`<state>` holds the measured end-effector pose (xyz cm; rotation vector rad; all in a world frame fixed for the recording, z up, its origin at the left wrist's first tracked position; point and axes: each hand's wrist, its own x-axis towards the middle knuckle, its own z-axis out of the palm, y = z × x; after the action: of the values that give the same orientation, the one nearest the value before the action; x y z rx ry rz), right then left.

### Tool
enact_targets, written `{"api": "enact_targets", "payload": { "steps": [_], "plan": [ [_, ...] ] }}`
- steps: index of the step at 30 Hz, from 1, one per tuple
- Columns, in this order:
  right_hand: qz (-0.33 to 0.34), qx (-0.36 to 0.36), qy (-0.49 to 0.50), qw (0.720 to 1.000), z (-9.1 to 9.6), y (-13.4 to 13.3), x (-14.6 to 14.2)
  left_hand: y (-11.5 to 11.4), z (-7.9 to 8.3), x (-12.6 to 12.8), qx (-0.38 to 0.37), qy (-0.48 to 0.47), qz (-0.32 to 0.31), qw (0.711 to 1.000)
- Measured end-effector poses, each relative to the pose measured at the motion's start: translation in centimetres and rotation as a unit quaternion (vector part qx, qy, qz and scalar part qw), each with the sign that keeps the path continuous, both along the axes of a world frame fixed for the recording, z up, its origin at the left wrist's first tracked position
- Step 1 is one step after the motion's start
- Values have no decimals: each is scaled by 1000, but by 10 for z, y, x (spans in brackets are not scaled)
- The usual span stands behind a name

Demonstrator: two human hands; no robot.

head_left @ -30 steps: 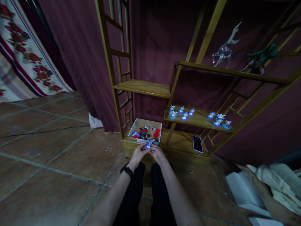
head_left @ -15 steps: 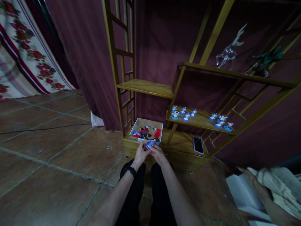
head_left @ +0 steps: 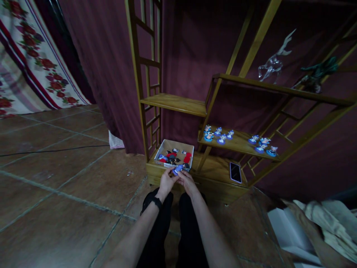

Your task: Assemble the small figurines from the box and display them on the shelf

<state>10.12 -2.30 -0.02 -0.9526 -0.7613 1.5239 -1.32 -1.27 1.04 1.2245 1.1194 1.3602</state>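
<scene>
A small purple-blue figurine [head_left: 178,169] is held between both hands, just in front of the box. My left hand [head_left: 167,181] pinches it from the left, and a dark band circles that wrist. From the other side, the fingers of my right hand [head_left: 186,181] close on it. The open cardboard box [head_left: 178,144] behind contains several figurine parts: black-and-white pieces, red bases [head_left: 187,158] and a purple-blue piece [head_left: 162,158]. On the shelf to the right, several finished-looking figurines [head_left: 222,139] stand on round blue and purple bases, with another group [head_left: 261,148] farther right.
The wooden display rack [head_left: 174,104] rises ahead. A phone [head_left: 235,172] lies on its low board. A clear deer ornament [head_left: 273,65] and a dark green statue [head_left: 318,74] stand on an upper shelf. White boxes [head_left: 290,230] sit on the floor at right.
Both hands stay by the box with the figurine, which appears slightly turned. The view has shifted a little.
</scene>
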Motion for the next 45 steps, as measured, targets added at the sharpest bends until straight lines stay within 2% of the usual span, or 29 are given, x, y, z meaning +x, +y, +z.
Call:
{"api": "enact_targets", "payload": {
  "steps": [6, 15, 24, 28, 36, 45],
  "plan": [
    [-6, 15, -13, 1000, 0, -1, 0, -4, -4, 1, 57, 58, 15, 997],
    [-12, 59, -2, 998, -6, 3, 2, 0, -13, 1, 98, 105, -30, 989],
    [-36, 41, 3, 999, -9, 4, 4, 6, -19, 1, 64, 3, -46, 997],
    [-28, 9, 16, 999, -5, 5, 7, 7, -16, -1, 10, -59, -77, 995],
    [-54, -40, 3, 998, -11, 8, 7, 3, -8, -5, -43, -72, -131, 988],
    [-31, -53, 15, 998, -10, 10, 8, 7, -8, -9, -91, -163, -74, 980]
  ]
}}
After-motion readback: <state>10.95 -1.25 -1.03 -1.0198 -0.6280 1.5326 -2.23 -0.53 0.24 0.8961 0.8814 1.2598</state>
